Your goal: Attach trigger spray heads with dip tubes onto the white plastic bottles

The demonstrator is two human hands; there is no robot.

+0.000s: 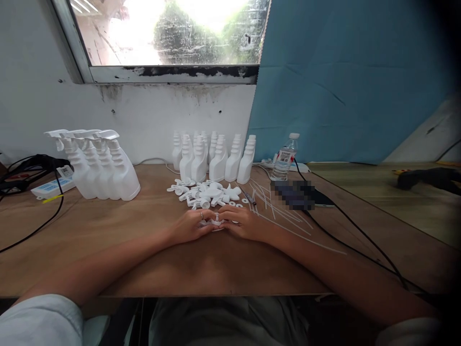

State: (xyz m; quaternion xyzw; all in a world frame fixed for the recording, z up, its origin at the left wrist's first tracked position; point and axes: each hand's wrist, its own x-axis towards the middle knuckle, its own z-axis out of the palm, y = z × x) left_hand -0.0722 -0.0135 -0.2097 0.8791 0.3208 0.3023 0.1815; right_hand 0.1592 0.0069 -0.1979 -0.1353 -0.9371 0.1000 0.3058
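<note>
Both hands meet low over the middle of the table, fingers closed around a small white plastic part [216, 222] that looks like a piece of a spray head. My left hand [192, 226], with a ring on one finger, grips its left side. From the other side my right hand [242, 224] pinches it between thumb and fingers. Much of the part is hidden by the fingers. Just beyond lies a pile of white spray-head parts [207, 192], with several small white rings [238, 205] at its right edge.
White bottles without tops [218, 161] stand behind the pile. Spray bottles with trigger heads [108, 168] stand at left beside a power strip [54, 187]. Thin clear tubes [284, 216], a pen-like tool [249, 198], a water bottle [284, 158], a blurred-out phone-like object [293, 194] and black cables [355, 221] lie right.
</note>
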